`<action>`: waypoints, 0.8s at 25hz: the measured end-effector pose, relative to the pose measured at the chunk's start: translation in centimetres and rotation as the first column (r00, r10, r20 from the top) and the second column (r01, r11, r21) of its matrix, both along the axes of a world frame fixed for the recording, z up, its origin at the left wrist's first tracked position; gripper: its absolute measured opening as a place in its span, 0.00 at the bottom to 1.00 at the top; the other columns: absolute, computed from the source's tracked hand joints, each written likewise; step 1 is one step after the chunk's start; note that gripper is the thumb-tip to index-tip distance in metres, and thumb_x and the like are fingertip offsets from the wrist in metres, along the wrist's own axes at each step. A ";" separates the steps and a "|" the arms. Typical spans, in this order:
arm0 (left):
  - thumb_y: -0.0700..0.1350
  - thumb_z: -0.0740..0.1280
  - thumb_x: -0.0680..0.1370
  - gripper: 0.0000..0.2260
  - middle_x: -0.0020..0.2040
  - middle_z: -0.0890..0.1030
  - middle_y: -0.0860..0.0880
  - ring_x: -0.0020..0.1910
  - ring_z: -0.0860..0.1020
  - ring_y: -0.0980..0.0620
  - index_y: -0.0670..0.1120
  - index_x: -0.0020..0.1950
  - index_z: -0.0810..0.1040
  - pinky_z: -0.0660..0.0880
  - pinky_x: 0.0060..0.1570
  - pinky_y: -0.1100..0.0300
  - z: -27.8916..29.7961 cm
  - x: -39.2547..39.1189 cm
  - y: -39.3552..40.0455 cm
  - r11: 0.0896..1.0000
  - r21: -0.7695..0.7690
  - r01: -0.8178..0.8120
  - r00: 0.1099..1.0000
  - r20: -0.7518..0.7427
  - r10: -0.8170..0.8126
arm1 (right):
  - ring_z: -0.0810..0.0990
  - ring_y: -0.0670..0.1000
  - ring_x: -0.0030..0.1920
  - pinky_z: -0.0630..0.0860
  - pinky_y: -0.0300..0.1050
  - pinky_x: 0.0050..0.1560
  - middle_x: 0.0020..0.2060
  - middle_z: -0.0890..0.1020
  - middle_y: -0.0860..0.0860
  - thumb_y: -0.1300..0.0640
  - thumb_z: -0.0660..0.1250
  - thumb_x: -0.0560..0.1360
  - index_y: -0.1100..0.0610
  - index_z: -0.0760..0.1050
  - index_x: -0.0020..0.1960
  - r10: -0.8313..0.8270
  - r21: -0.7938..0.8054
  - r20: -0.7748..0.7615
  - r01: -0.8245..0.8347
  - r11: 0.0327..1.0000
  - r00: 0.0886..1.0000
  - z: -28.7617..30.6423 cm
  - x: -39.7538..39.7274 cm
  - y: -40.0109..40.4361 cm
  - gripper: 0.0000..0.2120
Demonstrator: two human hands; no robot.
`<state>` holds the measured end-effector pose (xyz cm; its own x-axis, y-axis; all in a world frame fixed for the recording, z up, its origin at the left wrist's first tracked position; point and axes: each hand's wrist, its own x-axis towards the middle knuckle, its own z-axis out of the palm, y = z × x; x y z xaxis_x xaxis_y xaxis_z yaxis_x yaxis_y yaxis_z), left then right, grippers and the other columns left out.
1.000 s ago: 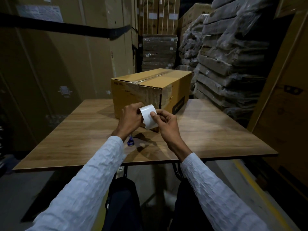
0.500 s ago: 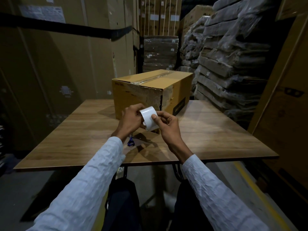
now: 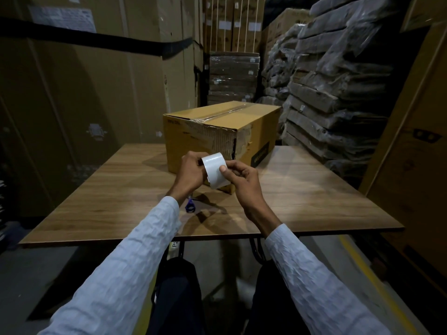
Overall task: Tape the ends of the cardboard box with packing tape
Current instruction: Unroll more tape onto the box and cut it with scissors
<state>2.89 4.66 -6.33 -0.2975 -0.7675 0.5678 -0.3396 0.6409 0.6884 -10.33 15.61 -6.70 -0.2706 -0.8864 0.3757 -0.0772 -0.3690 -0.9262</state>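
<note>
Left hand: the left hand (image 3: 191, 171) is being curled round the far side of the tape roll (image 3: 216, 170), which is being steadied above the counter.
Right hand: the right hand (image 3: 239, 177) is being closed on the roll's near side, its thumb (image 3: 223, 169) being pressed flat against the white outer wrap.
Tape roll: it is being held between both hands, just in front of the box's near end; no free strip is being shown as drawn out.
Step in hand: the loose end of the tape is judged as being searched for; nothing is yet being applied.
Cardboard box: the cardboard box (image 3: 217, 131) is being left resting on the counter (image 3: 314, 201), beyond the hands; glossy tape is being seen along its top seam, and the near end is looking torn and scuffed.
Next move: the tape end is needing to be lifted, pulled out and pressed over the near end.
Blue object: a small blue object (image 3: 189, 206) is lying on the counter below the left wrist; its kind cannot be told.
</note>
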 end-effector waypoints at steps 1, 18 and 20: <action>0.37 0.72 0.76 0.06 0.34 0.82 0.42 0.33 0.74 0.57 0.39 0.38 0.82 0.68 0.31 0.59 0.2 0.0 0.0 1.000 -0.025 -0.007 1.000 0.018 0.008 | 0.81 0.41 0.48 0.78 0.33 0.40 0.50 0.84 0.50 0.61 0.67 0.80 0.62 0.82 0.55 0.010 0.018 0.012 -0.010 1.000 1.000 0.2 0.0 0.0 0.07; 0.39 0.73 0.72 0.05 0.41 0.84 0.45 0.41 0.82 0.45 0.47 0.46 0.82 0.79 0.34 0.50 -1.2 -0.9 0.8 0.949 -0.286 -0.130 0.962 0.197 0.191 | 0.73 0.56 0.47 0.71 0.47 0.38 0.47 0.74 0.56 0.55 0.60 0.60 0.57 0.73 0.44 -0.076 0.289 0.099 0.044 0.956 0.992 1.3 0.4 -0.6 0.14; 0.39 0.73 0.72 0.06 0.40 0.84 0.46 0.41 0.82 0.45 0.48 0.46 0.82 0.79 0.34 0.50 -1.4 -0.9 0.6 0.956 -0.261 -0.134 0.963 0.195 0.189 | 0.72 0.57 0.46 0.69 0.51 0.41 0.45 0.72 0.57 0.56 0.59 0.59 0.56 0.71 0.43 -0.076 0.287 0.086 0.048 0.957 0.993 1.0 0.3 -0.8 0.13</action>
<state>1.96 5.29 -7.75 -0.3170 -0.6617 0.6794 -0.5752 0.7037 0.4171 -10.01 14.84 -5.70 -0.3506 -0.9331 0.0804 0.0023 -0.0868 -0.9962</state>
